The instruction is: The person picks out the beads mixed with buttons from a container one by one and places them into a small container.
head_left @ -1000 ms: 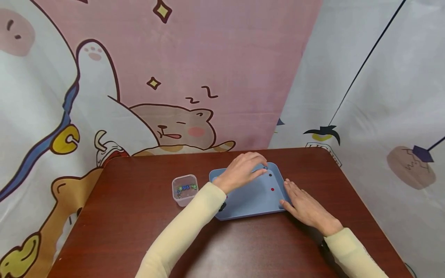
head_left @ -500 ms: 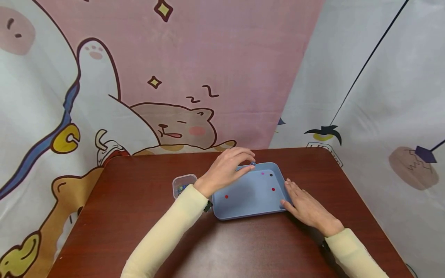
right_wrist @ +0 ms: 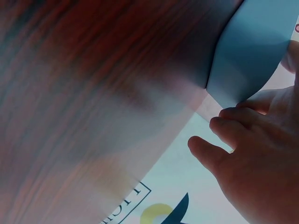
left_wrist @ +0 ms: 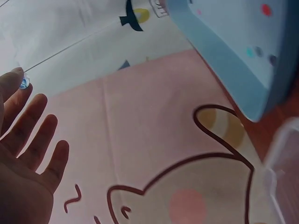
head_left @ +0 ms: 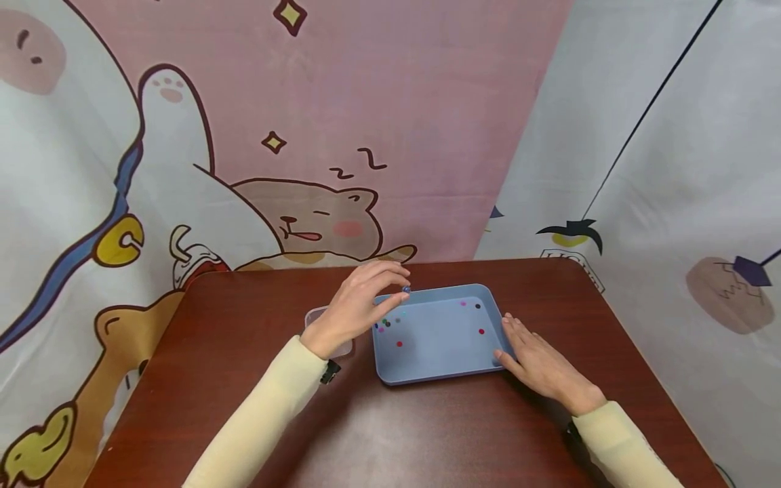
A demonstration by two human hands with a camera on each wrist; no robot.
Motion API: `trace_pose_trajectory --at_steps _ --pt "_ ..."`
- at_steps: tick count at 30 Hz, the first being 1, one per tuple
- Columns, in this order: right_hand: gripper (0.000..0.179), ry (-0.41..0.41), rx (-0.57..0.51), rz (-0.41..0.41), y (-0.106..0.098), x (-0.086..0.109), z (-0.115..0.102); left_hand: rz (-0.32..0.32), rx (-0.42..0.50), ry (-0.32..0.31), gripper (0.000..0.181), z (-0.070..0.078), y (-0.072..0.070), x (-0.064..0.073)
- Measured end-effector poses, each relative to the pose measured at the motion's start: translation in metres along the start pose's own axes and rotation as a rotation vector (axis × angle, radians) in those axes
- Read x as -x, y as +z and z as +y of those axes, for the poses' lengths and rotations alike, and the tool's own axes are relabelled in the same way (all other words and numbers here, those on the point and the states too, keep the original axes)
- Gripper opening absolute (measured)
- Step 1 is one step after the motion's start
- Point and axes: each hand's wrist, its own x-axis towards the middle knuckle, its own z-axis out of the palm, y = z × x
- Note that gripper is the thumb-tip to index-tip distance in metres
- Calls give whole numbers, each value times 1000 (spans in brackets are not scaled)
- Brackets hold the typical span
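Observation:
In the head view my left hand [head_left: 358, 305] is raised over the far left corner of the blue tray [head_left: 441, 349]. Its thumb and forefinger pinch a small blue glass marble [head_left: 406, 289], and the left wrist view shows the marble [left_wrist: 24, 82] at the fingertips with the other fingers spread. My right hand [head_left: 546, 369] rests against the tray's right side. Its fingers are extended and the thumb lies at the rim near the front corner. Small coloured spots, including a red one [head_left: 481, 331], dot the tray floor at both ends.
A clear plastic box [head_left: 344, 350] stands left of the tray, mostly hidden under my left hand and wrist. Both sit on a dark red-brown wooden table [head_left: 439, 434]. A cartoon-printed cloth [head_left: 439, 135] hangs behind the table's far edge.
My left hand has moved left from the tray's far right corner with the marble, uncovering the tray and hiding the box's contents. The right hand stays at the tray's side.

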Motion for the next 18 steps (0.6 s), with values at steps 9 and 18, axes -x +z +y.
trace_pose_trajectory --at_steps 9,18 --pt "86 -9 -1 3 1 -1 2 -40 -69 -73 16 -17 -11 37" --pt "86 -20 4 -1 -1 -2 1 -62 -145 -151 18 -38 -23 76"
